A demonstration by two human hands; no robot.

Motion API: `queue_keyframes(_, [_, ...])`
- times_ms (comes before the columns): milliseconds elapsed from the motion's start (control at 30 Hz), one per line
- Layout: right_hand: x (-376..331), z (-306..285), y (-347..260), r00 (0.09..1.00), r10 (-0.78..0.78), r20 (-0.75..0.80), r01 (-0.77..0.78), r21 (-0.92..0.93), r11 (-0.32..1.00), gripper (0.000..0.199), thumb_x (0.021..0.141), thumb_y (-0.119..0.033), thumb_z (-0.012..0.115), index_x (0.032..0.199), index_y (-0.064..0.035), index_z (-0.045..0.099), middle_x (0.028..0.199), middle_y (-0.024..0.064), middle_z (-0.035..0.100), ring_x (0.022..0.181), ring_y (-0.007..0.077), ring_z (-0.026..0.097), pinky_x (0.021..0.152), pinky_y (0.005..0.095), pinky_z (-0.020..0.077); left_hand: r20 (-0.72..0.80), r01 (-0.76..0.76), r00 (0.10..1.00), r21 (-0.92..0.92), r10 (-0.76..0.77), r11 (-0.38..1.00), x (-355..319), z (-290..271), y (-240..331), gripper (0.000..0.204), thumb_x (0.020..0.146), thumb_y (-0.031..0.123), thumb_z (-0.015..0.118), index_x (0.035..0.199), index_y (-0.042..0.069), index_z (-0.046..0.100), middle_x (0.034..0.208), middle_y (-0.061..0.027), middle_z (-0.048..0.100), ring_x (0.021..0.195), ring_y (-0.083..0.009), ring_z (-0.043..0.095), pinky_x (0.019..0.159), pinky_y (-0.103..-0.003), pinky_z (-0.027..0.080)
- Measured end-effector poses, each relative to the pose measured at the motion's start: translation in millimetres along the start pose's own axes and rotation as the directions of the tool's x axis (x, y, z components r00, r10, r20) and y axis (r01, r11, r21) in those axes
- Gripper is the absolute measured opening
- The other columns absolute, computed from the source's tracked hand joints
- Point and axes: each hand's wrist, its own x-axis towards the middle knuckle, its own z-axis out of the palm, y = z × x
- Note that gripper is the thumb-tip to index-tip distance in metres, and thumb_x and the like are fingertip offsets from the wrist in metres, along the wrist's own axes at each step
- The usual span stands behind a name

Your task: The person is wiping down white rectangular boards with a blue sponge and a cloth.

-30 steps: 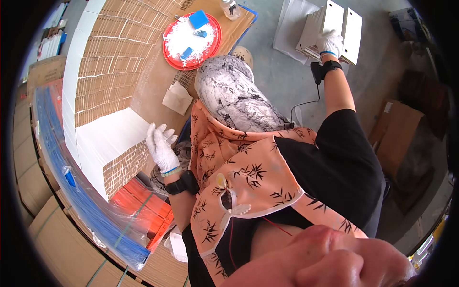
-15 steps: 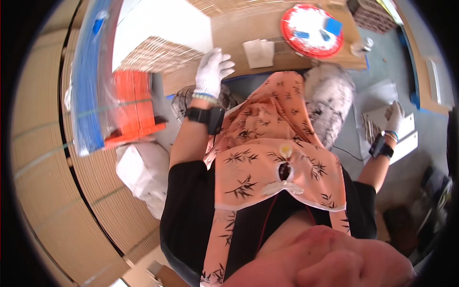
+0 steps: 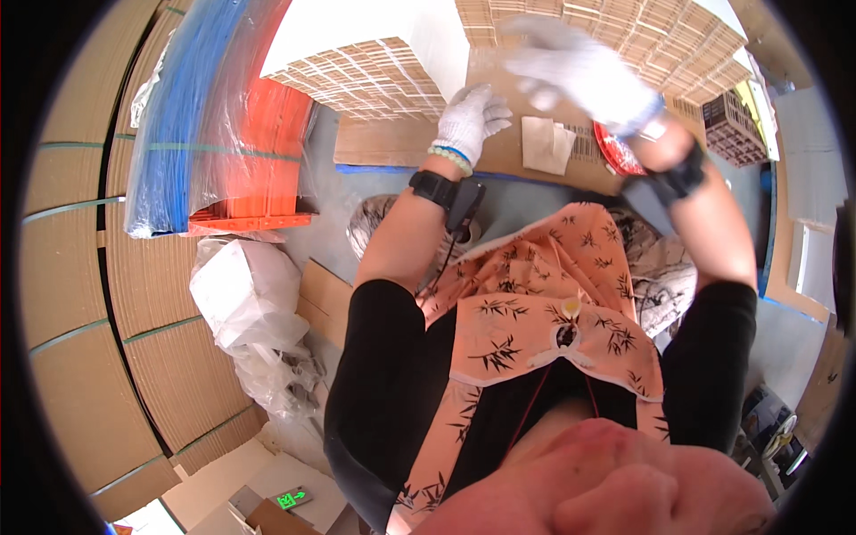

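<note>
White knit gloves cover both hands. The left hand [image 3: 470, 120] has its fingers loosely curled and a little apart, tips resting on the brown cardboard sheet [image 3: 401, 143], right beside the lower corner of a white-topped stack of woven slat panels [image 3: 374, 53]. It pinches nothing that I can see. Behind the glove cuff sit a bead bracelet and a black wrist device [image 3: 434, 187], and the bare forearm runs back and down from there to a black sleeve at the elbow.

The right hand [image 3: 580, 67] is raised above the cardboard and motion-blurred; its fingers look spread and point toward the left hand, but whether they grip anything I cannot tell. A black strap [image 3: 675, 183] wraps that wrist, and the forearm angles down and outward to the other black sleeve. Between the two hands, just beyond the fingertips, a small folded tan paper [image 3: 546, 144] lies flat on the cardboard. Just under the right wrist a red round tray [image 3: 615, 153] shows partly. Beyond the right hand, more slat panels [image 3: 660, 45] are stacked.

Outward from the left hand, a plastic-wrapped bundle of blue and orange sheets [image 3: 214, 125] leans near the stack, a crumpled white bag [image 3: 241, 290] lies below it, and corrugated cardboard walls [image 3: 98, 294] stand farther out. An orange printed apron [image 3: 544, 312] hangs between the arms.
</note>
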Motion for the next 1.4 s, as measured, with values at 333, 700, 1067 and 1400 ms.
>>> queue_keyframes(333, [197,83,2,0.956,-0.165,-0.242,-0.007,-0.581,0.814,0.085,0.084,-0.058,0.074,0.145,-0.0016,0.053,0.129,0.0294,0.064,0.124,0.0403,0.061,0.106,0.0433,0.0488,0.01,0.102,0.995,-0.02,-0.102,0.995,-36,-8,69,0.037,0.103,0.025,0.056,0.132,0.003,0.057,0.106,-0.0115,0.068,0.086,-0.0226,0.071,0.074,-0.037,0.062])
queue_keyframes(700, [198,82,-5,0.915,-0.128,-0.382,-0.005,-0.328,0.945,0.103,0.076,-0.05,0.086,0.153,0.0008,0.039,0.111,0.0209,0.071,0.103,0.0324,0.071,0.092,0.039,0.0571,0.06,0.082,0.996,-0.427,-0.062,0.9,-25,-28,153,0.047,0.102,0.043,0.059,0.13,0.006,0.055,0.109,-0.012,0.065,0.092,-0.0234,0.066,0.081,-0.037,0.055])
queue_keyframes(1067, [103,54,-25,0.973,0.163,0.163,-0.226,0.82,0.526,0.033,0.093,-0.016,0.066,0.12,0.0037,0.061,0.095,0.0061,0.065,0.076,0.0124,0.059,0.065,0.0276,0.0508,-0.021,-0.058,0.998,-0.385,0.054,0.921,-26,-40,180,0.053,0.104,0.048,0.055,0.123,-0.002,0.058,0.099,-0.0119,0.067,0.082,-0.0196,0.065,0.072,-0.031,0.054])
queue_keyframes(1400, [-1,60,40,0.895,0.098,0.434,-0.445,0.874,0.196,0.04,0.102,-0.029,0.062,0.127,0.0019,0.063,0.09,0.0093,0.07,0.063,0.0148,0.06,0.05,0.0267,0.0443,0.285,-0.231,0.92,-0.157,0.268,0.96,-68,39,155,0.075,0.103,0.044,0.05,0.158,0.002,0.023,0.156,-0.0279,0.036,0.134,-0.0447,0.05,0.115,-0.058,0.041])
